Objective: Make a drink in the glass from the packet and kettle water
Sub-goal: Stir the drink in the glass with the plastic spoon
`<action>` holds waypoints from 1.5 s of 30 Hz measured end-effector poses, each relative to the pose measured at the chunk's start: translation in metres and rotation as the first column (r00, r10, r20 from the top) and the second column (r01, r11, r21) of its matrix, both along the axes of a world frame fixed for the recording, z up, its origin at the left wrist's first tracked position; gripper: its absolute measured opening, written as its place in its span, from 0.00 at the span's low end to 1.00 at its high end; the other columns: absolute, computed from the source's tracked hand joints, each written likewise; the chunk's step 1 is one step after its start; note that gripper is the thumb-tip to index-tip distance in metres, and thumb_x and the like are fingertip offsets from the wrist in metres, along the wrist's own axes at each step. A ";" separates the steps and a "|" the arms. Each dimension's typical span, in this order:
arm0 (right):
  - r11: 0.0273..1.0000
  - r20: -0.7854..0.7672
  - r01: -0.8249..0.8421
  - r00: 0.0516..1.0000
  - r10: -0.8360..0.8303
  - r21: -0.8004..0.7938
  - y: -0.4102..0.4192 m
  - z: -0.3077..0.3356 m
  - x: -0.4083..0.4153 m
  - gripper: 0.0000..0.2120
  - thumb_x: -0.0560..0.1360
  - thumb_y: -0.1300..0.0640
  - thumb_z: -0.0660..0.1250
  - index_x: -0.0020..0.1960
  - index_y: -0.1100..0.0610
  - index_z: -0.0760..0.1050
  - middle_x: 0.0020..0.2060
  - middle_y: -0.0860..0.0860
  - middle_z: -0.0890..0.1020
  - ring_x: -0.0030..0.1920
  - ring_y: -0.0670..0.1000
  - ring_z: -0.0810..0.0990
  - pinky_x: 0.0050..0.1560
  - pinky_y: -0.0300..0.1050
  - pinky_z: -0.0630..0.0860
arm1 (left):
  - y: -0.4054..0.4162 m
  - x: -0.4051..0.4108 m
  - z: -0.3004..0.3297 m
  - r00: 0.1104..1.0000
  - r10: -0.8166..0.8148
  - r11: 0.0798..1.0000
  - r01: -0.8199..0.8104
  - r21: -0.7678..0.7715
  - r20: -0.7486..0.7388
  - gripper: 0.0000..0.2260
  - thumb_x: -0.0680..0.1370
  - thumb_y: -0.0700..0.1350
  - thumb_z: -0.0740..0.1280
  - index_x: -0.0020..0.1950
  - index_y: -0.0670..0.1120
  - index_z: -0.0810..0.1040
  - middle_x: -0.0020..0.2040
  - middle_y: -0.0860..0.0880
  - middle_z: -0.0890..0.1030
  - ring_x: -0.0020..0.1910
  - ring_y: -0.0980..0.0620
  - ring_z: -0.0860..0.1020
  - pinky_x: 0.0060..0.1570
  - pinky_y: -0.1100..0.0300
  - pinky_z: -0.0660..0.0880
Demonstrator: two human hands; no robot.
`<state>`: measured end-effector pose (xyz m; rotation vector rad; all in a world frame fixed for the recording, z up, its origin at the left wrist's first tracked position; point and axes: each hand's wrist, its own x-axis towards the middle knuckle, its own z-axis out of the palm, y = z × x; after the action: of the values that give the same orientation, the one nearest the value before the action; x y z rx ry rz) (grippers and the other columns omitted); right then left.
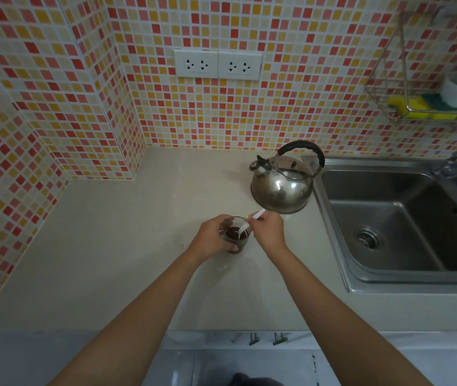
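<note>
A small clear glass of dark brown drink stands on the pale counter. My left hand wraps around its left side. My right hand pinches the handle of a white plastic spoon, whose bowl dips into the drink. The steel kettle with a black handle sits upright behind the glass, close to the sink, its spout pointing left. No packet is in view.
A steel sink with a tap lies to the right. Wall sockets sit on the mosaic tiles behind. A wire rack with a yellow sponge hangs at upper right. Drawer handles are below the counter edge.
</note>
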<state>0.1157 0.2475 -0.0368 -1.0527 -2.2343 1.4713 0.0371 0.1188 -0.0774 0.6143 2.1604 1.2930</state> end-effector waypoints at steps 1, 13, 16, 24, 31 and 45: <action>1.000 -0.022 0.014 1.000 -0.014 -0.021 0.002 0.003 0.000 0.10 0.73 0.62 0.68 0.33 0.56 0.80 0.35 0.60 0.84 0.32 0.51 0.77 0.38 0.42 0.73 | 0.000 0.000 0.000 1.000 0.002 1.000 -0.002 -0.005 -0.004 0.36 0.58 0.35 0.80 0.64 0.44 0.75 0.62 0.44 0.80 0.61 0.45 0.78 0.65 0.50 0.74; 0.738 0.277 -0.479 0.877 0.391 0.475 -0.006 0.005 -0.001 0.12 0.76 0.57 0.61 0.44 0.63 0.80 0.42 0.59 0.81 0.42 0.59 0.79 0.44 0.50 0.75 | -0.002 -0.001 0.001 1.000 -0.010 1.000 0.010 -0.002 -0.015 0.34 0.57 0.37 0.80 0.62 0.46 0.76 0.57 0.45 0.82 0.55 0.46 0.81 0.60 0.50 0.77; 0.868 0.197 -0.334 0.940 0.278 0.368 -0.009 -0.002 -0.003 0.13 0.77 0.57 0.61 0.41 0.64 0.80 0.38 0.61 0.82 0.39 0.59 0.80 0.40 0.48 0.74 | -0.002 0.000 0.001 1.000 -0.010 1.000 0.010 0.001 -0.003 0.35 0.57 0.36 0.80 0.63 0.44 0.76 0.58 0.44 0.82 0.57 0.46 0.80 0.61 0.48 0.76; 0.958 0.107 -0.133 0.988 0.109 0.253 0.001 -0.008 0.000 0.20 0.78 0.60 0.60 0.27 0.55 0.68 0.25 0.52 0.71 0.30 0.51 0.70 0.33 0.43 0.67 | -0.001 0.000 -0.001 1.000 0.002 1.000 -0.002 -0.003 0.011 0.36 0.58 0.35 0.80 0.64 0.44 0.75 0.61 0.44 0.80 0.59 0.47 0.79 0.64 0.51 0.75; 0.964 0.046 -0.143 0.990 0.136 0.223 -0.003 -0.008 -0.001 0.18 0.77 0.61 0.62 0.29 0.57 0.76 0.26 0.54 0.78 0.30 0.51 0.74 0.35 0.45 0.71 | 0.000 -0.001 -0.001 1.000 0.000 1.000 0.000 -0.017 0.003 0.36 0.58 0.36 0.81 0.64 0.45 0.75 0.61 0.45 0.81 0.59 0.46 0.79 0.64 0.49 0.75; 0.945 0.134 -0.175 0.981 0.142 0.277 -0.007 -0.005 -0.004 0.17 0.78 0.59 0.59 0.33 0.63 0.75 0.29 0.59 0.77 0.32 0.55 0.75 0.36 0.46 0.70 | -0.001 0.000 0.002 1.000 -0.018 1.000 0.017 -0.010 -0.026 0.33 0.58 0.36 0.80 0.62 0.45 0.77 0.58 0.47 0.82 0.57 0.47 0.80 0.59 0.56 0.76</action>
<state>0.1113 0.2410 -0.0418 -0.9011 -2.5689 1.1164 0.0368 0.1180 -0.0758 0.6480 2.1765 1.2710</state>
